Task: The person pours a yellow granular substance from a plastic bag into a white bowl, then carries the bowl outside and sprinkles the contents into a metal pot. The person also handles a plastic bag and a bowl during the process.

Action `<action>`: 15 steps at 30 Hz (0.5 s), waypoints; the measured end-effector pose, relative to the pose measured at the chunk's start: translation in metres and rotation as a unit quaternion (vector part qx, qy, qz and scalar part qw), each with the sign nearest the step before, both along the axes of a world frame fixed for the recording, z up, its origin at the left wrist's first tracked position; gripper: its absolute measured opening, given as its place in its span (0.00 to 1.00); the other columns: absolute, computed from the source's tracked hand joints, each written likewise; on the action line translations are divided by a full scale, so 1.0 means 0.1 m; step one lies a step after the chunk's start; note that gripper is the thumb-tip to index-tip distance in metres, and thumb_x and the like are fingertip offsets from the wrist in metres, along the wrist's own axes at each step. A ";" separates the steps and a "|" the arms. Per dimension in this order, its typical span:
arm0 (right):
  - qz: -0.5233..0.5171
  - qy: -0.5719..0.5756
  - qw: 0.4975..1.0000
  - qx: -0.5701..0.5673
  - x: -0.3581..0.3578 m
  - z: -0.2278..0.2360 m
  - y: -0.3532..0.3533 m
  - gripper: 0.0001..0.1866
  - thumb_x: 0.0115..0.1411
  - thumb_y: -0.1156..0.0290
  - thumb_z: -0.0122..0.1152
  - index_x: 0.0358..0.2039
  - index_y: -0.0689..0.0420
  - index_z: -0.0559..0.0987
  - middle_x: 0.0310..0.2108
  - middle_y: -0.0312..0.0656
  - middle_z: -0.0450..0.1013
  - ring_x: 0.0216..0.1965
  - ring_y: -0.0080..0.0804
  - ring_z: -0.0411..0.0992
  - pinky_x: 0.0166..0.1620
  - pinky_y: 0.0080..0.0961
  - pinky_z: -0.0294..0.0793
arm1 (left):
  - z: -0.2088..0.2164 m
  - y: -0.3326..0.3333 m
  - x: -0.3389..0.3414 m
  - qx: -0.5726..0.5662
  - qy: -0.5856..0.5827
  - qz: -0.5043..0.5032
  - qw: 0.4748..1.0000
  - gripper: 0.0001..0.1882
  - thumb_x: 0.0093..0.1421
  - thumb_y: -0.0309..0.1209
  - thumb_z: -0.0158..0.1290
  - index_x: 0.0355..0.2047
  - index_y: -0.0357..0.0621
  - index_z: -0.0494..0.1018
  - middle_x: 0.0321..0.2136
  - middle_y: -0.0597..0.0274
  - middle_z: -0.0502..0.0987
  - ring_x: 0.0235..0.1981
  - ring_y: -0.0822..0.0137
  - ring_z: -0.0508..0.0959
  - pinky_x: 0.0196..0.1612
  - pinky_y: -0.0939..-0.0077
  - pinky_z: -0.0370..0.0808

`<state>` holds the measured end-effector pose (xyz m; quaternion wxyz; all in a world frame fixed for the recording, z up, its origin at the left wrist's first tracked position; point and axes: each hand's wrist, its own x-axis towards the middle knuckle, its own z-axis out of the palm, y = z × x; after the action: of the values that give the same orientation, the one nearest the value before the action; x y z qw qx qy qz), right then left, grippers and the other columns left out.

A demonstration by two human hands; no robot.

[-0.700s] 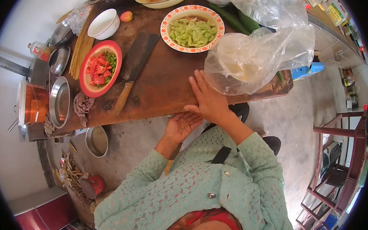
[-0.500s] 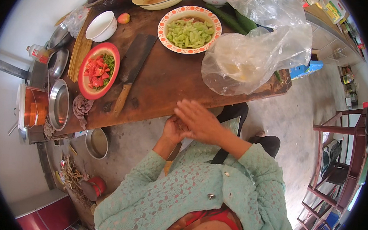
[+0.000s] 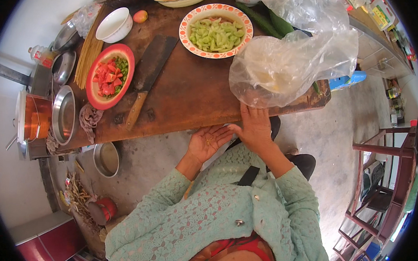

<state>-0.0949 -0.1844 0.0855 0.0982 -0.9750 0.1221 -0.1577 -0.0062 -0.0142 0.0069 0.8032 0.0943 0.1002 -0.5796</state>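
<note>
My left hand [image 3: 207, 143] is palm up just below the table's front edge, its fingers stretched out. Small yellowish bits [image 3: 210, 140] lie on that palm; they are too small to name. Flat against the edge of the brown wooden table [image 3: 192, 94], my right hand [image 3: 255, 128] has its fingers extended, tips beside a clear plastic bag [image 3: 268, 74]. Its thumb comes close to the left fingertips. Left of both hands lies a cleaver [image 3: 150, 73] with a wooden handle, beside a red-rimmed plate [image 3: 91, 84] of chopped tomato and green pieces.
A patterned bowl [image 3: 184, 36] of sliced green vegetable stands farther back, near long green vegetables [image 3: 262, 21]. A white bowl [image 3: 114, 26], a small reddish fruit [image 3: 140, 16], dry noodle-like sticks [image 3: 88, 53], metal bowls [image 3: 64, 116] and a rag [image 3: 90, 116] crowd the left. A wooden rack [image 3: 402, 183] stands at right.
My hands, formerly together, have parted. The right moved right and up onto the table edge by the bag; the left turned out flat, showing the bits on its palm.
</note>
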 end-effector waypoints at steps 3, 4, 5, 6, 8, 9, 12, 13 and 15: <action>0.086 -0.028 0.995 0.052 0.08 -0.06 0.29 0.40 0.55 0.46 0.49 0.59 0.63 0.59 0.61 0.52 0.52 0.63 0.48 0.50 0.64 0.44 0.47 | -0.14 0.05 0.02 -0.016 0.005 0.020 1.000 0.23 0.64 0.36 0.35 0.51 0.29 0.64 0.50 0.43 0.69 0.53 0.46 0.68 0.57 0.53 0.65; 0.136 -0.018 0.988 0.066 0.06 -0.10 0.35 0.40 0.55 0.45 0.50 0.59 0.62 0.59 0.62 0.52 0.52 0.63 0.47 0.50 0.64 0.43 0.46 | -0.06 0.01 0.00 0.081 0.008 0.034 0.996 0.23 0.65 0.37 0.35 0.51 0.29 0.64 0.50 0.44 0.69 0.53 0.47 0.68 0.56 0.53 0.65; 0.185 -0.009 0.979 0.080 0.03 -0.13 0.42 0.40 0.54 0.45 0.50 0.60 0.62 0.59 0.62 0.52 0.52 0.64 0.46 0.49 0.64 0.43 0.46 | 0.04 -0.02 -0.02 0.177 0.011 0.049 0.983 0.23 0.65 0.37 0.35 0.51 0.30 0.64 0.50 0.44 0.69 0.53 0.47 0.68 0.56 0.53 0.66; 0.238 -0.001 0.967 0.096 0.00 -0.14 0.46 0.41 0.54 0.45 0.50 0.60 0.61 0.59 0.62 0.51 0.52 0.64 0.46 0.49 0.64 0.42 0.46 | 0.11 -0.02 -0.03 0.273 0.012 0.067 0.960 0.22 0.65 0.37 0.35 0.51 0.31 0.64 0.50 0.45 0.69 0.53 0.48 0.68 0.56 0.53 0.66; 0.320 -0.002 0.940 0.118 -0.07 -0.12 0.44 0.39 0.54 0.47 0.51 0.59 0.62 0.59 0.62 0.51 0.52 0.64 0.44 0.50 0.65 0.41 0.46 | 0.14 0.01 -0.02 0.131 -0.046 0.036 0.990 0.22 0.65 0.37 0.35 0.50 0.32 0.64 0.50 0.45 0.69 0.53 0.48 0.69 0.56 0.53 0.66; 0.363 -0.004 0.923 0.128 -0.10 -0.09 0.42 0.39 0.54 0.48 0.51 0.59 0.62 0.59 0.62 0.50 0.52 0.63 0.43 0.51 0.65 0.40 0.46 | 0.14 0.05 -0.01 0.059 -0.075 0.023 0.995 0.21 0.65 0.37 0.35 0.50 0.32 0.64 0.50 0.45 0.69 0.52 0.48 0.69 0.56 0.52 0.66; 0.286 -0.021 0.956 0.057 0.04 0.02 0.21 0.40 0.54 0.47 0.50 0.60 0.61 0.57 0.62 0.49 0.52 0.63 0.44 0.51 0.65 0.39 0.46 | -0.08 0.15 0.04 0.140 0.038 0.063 0.987 0.20 0.63 0.37 0.39 0.43 0.30 0.69 0.46 0.45 0.72 0.48 0.48 0.72 0.56 0.53 0.66; 0.233 0.000 0.968 0.089 0.12 0.06 0.15 0.40 0.54 0.46 0.50 0.60 0.61 0.57 0.62 0.49 0.51 0.63 0.44 0.51 0.65 0.39 0.47 | -0.06 0.16 0.05 0.114 0.021 0.059 0.991 0.20 0.63 0.37 0.39 0.43 0.30 0.70 0.45 0.45 0.73 0.48 0.48 0.73 0.56 0.53 0.66; 0.123 0.042 0.980 0.153 0.30 0.11 0.04 0.41 0.54 0.45 0.49 0.60 0.61 0.57 0.63 0.50 0.51 0.64 0.44 0.50 0.65 0.39 0.47 | 0.03 0.16 0.06 0.064 -0.015 0.049 0.997 0.20 0.63 0.36 0.38 0.42 0.30 0.70 0.44 0.44 0.73 0.48 0.49 0.73 0.57 0.53 0.65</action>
<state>-0.0650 -0.1805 0.0968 0.2594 -0.9618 0.0283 -0.0826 -0.0002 0.0018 0.0097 0.8246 0.1493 0.1297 -0.5300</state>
